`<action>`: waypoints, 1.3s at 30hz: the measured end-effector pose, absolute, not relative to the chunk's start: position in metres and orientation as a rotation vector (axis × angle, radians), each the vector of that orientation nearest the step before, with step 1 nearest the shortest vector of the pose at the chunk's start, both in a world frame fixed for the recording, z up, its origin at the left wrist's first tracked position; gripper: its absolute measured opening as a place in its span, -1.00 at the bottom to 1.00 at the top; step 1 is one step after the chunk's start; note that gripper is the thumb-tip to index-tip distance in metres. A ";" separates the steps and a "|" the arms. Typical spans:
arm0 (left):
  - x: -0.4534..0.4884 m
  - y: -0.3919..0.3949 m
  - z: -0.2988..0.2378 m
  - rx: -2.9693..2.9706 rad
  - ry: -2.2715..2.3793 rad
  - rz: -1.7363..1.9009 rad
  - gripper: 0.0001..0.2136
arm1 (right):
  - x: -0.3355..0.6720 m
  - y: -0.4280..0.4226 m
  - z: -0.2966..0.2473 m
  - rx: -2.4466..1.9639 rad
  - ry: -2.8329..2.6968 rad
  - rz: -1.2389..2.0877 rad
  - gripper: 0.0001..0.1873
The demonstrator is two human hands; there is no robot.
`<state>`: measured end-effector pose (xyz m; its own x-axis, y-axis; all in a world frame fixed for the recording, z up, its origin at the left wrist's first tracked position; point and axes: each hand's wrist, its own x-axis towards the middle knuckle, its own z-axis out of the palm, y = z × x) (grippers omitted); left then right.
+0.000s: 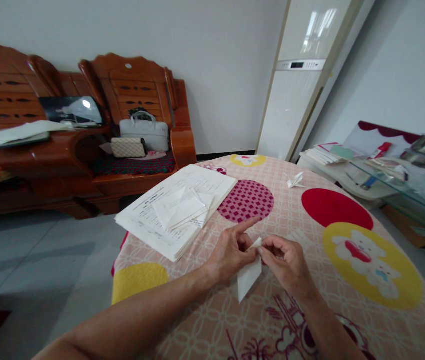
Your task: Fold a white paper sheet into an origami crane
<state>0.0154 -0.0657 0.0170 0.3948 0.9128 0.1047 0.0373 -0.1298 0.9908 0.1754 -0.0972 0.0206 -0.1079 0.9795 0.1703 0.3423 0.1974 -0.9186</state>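
Between my two hands is a folded piece of white paper (249, 277), its pointed lower end hanging just over the tablecloth. My left hand (231, 250) pinches its upper part between thumb and bent fingers, with the index finger stretched out away from it. At the paper's top corner, my right hand (285, 257) presses thumb and fingertips together on it. Left of my hands lies a stack of printed sheets (152, 232), with folded white papers (178, 206) on top. A small folded paper figure (295, 180) stands farther back on the table.
A patterned cloth (204, 320) covers the round table. Wooden chairs (133, 85) with a grey bag (144, 134) and a quilted purse (127, 148) stand behind on the left. On the right, a glass-edged side table (415, 192) carries papers and small items. A tall white air conditioner (295, 100) fills the corner.
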 end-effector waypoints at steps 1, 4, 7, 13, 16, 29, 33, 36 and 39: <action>0.015 -0.066 0.016 1.530 0.896 0.957 -0.32 | 0.174 -0.098 0.021 -1.293 -1.620 0.894 -0.86; 0.015 -0.067 0.014 1.602 0.912 0.956 -0.30 | 0.170 -0.099 0.019 -1.333 -1.640 0.760 -0.89; 0.014 -0.069 0.016 1.640 0.911 0.939 -0.28 | 0.167 -0.101 0.017 -1.348 -1.651 0.653 -0.88; 0.014 -0.072 0.022 1.673 0.908 0.918 -0.26 | 0.165 -0.103 0.020 -1.357 -1.620 0.608 -0.86; 0.014 -0.072 0.021 1.640 0.902 0.908 -0.24 | 0.165 -0.103 0.020 -1.343 -1.525 0.771 -0.87; 0.012 -0.067 0.016 1.467 0.814 0.909 -0.25 | 0.169 -0.100 0.022 -1.261 -1.388 1.083 -0.85; 0.012 -0.067 0.014 1.468 0.787 0.903 -0.25 | 0.168 -0.101 0.018 -1.288 -1.405 1.013 -0.80; 0.012 -0.067 0.013 1.442 0.742 0.874 -0.23 | 0.167 -0.101 0.017 -1.273 -1.339 1.059 -0.77; 0.012 -0.066 0.013 1.427 0.723 0.858 -0.21 | 0.165 -0.102 0.017 -1.247 -1.252 1.099 -0.74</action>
